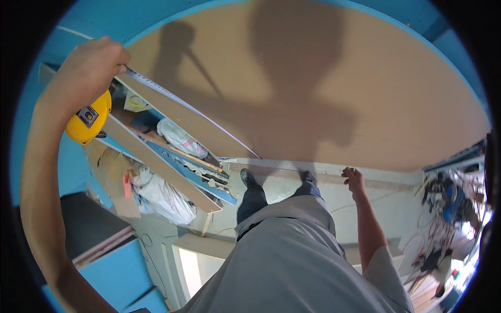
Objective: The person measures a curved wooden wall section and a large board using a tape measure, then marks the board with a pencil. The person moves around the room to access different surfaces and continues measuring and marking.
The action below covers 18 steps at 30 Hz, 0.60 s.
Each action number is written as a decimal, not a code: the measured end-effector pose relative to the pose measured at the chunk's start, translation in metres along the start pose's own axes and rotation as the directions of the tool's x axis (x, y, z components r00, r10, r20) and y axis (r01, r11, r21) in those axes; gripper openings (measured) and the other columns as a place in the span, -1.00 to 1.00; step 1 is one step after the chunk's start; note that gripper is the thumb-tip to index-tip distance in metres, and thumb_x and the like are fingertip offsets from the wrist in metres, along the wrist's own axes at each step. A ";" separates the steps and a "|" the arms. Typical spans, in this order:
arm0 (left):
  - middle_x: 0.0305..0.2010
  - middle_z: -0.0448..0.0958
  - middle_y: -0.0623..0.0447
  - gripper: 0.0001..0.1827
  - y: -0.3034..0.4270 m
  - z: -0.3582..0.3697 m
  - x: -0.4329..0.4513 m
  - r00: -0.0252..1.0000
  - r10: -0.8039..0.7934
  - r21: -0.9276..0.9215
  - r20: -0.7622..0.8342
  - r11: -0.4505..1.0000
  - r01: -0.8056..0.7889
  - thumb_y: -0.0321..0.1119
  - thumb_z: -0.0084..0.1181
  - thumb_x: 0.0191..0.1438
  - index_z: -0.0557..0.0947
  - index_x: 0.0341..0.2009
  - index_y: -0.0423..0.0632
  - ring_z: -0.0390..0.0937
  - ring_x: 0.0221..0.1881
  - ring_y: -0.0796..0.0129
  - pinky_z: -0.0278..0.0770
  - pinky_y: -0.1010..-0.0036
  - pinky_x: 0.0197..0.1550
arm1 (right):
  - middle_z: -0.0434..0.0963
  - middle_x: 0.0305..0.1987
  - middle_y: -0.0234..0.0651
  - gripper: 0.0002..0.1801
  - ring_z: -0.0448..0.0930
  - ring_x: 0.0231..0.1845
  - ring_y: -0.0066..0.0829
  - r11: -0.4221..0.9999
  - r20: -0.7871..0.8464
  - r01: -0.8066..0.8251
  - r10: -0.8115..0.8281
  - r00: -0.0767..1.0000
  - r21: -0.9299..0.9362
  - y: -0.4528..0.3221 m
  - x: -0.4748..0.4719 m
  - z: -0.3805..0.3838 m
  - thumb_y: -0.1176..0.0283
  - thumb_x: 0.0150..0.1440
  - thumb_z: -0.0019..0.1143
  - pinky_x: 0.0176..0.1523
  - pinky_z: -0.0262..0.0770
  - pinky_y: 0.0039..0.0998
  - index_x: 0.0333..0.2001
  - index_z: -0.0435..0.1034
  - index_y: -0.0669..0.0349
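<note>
My left hand [96, 64] is raised at the upper left, pinching the blade of a tape measure. The tape measure's yellow case [89, 119], belt clip showing, appears just below that hand. Its extended blade [168, 93] runs down in a straight slant across a large brown wall panel [391, 98], and its far end comes near the panel's bottom edge by the floor. Low at my right side, my right hand [354, 182] is away from the tape with its fingers curled. Something small and pale shows at its fingertips, too small to name.
Blue-faced panels [113, 274] stand at lower left. Long board strips [164, 164] lean beside white plastic sacks [160, 193]. A thin cable [352, 205] crosses the concrete floor [282, 193]. Tools and cords [450, 199] clutter the right, where a person [442, 270] is partly visible.
</note>
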State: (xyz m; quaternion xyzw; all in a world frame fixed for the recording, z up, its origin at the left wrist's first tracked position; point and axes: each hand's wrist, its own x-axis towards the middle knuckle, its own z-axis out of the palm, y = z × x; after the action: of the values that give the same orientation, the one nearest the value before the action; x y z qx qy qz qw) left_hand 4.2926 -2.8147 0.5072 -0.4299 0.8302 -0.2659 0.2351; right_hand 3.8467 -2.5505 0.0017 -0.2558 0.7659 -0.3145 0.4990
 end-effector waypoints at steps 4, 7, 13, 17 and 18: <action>-0.43 0.54 -0.14 -0.90 -0.011 0.020 0.022 0.990 0.121 0.007 -0.069 0.993 -0.121 -0.43 0.13 0.00 0.63 -0.43 -0.19 0.52 -0.33 0.10 0.49 0.34 -0.26 | 0.56 -0.39 -0.38 -0.64 0.42 -0.58 -0.65 0.981 -0.069 -0.171 0.178 0.982 0.093 0.050 -0.078 0.060 0.08 0.14 -0.05 -0.67 0.14 -0.57 -0.32 0.44 0.17; -0.44 0.55 -0.14 -0.90 -0.014 0.031 0.034 0.980 0.177 -0.008 -0.095 0.984 -0.179 -0.43 0.16 -0.02 0.65 -0.44 -0.19 0.53 -0.36 0.11 0.50 0.36 -0.30 | 0.56 -0.41 -0.39 -0.66 0.41 -0.62 -0.65 0.966 -0.118 -0.244 0.254 0.960 0.088 0.079 -0.128 0.103 0.10 0.15 -0.05 -0.68 0.14 -0.58 -0.34 0.44 0.17; -0.52 0.55 -0.12 -0.90 -0.008 0.024 0.053 0.955 0.278 0.029 -0.103 0.960 -0.277 -0.43 0.18 -0.03 0.66 -0.47 -0.20 0.55 -0.42 0.13 0.50 0.36 -0.36 | 0.57 -0.42 -0.39 -0.66 0.43 -0.64 -0.65 0.906 -0.149 -0.345 0.386 0.910 0.244 0.116 -0.199 0.152 0.10 0.17 -0.02 -0.69 0.13 -0.59 -0.35 0.44 0.16; -0.51 0.55 -0.13 -0.90 -0.003 0.027 0.060 0.942 0.324 0.006 -0.081 0.946 -0.325 -0.43 0.18 -0.02 0.66 -0.47 -0.19 0.55 -0.42 0.13 0.50 0.35 -0.36 | 0.58 -0.41 -0.37 -0.66 0.43 -0.64 -0.65 0.882 -0.172 -0.367 0.427 0.888 0.294 0.143 -0.219 0.159 0.10 0.16 -0.01 -0.69 0.12 -0.58 -0.35 0.44 0.17; -0.51 0.55 -0.13 -0.90 -0.003 0.030 0.060 0.939 0.324 0.009 -0.117 0.946 -0.325 -0.43 0.18 -0.03 0.66 -0.47 -0.19 0.55 -0.42 0.13 0.50 0.34 -0.35 | 0.58 -0.40 -0.37 -0.65 0.43 -0.63 -0.64 0.879 -0.168 -0.385 0.440 0.882 0.282 0.149 -0.222 0.158 0.09 0.16 -0.02 -0.68 0.11 -0.58 -0.34 0.45 0.17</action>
State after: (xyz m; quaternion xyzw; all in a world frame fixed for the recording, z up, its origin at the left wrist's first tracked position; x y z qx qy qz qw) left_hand 4.2818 -2.8737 0.4766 -0.2722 0.9033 -0.2441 0.2242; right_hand 4.0634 -2.3291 -0.0222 0.0141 0.8110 -0.3176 0.4912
